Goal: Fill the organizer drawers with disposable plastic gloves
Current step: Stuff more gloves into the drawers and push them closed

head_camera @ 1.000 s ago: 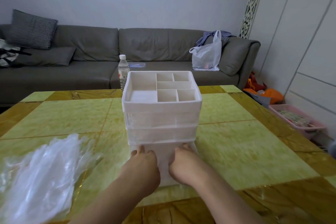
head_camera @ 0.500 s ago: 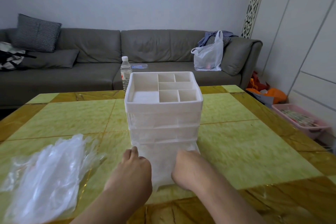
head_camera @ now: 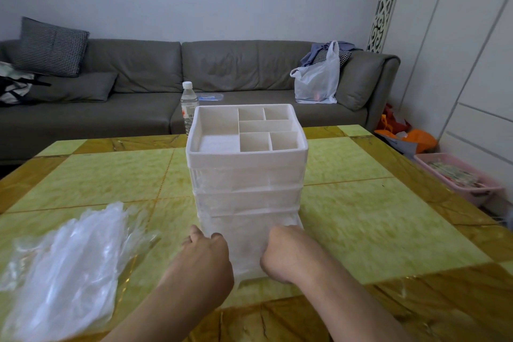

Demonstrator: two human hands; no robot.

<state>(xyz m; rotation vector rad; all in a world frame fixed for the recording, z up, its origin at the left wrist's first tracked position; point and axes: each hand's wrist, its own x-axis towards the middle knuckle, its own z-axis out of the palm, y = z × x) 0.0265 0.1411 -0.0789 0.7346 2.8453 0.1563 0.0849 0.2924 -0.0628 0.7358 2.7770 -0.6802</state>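
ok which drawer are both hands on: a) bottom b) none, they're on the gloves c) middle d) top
a, the left hand and right hand both grip the front of the pulled-out bottom drawer; the gloves lie untouched on the left.

I see a glossy surface [head_camera: 361, 230], pale green marbled squares framed by amber-brown bands. White organizer [head_camera: 247, 175] stands on it at centre, bottom drawer [head_camera: 244, 247] pulled out toward me. Heap of clear gloves [head_camera: 66, 264] lies at near left, apart from the organizer. Bottle [head_camera: 188, 104] shows behind the organizer; its base is hidden.
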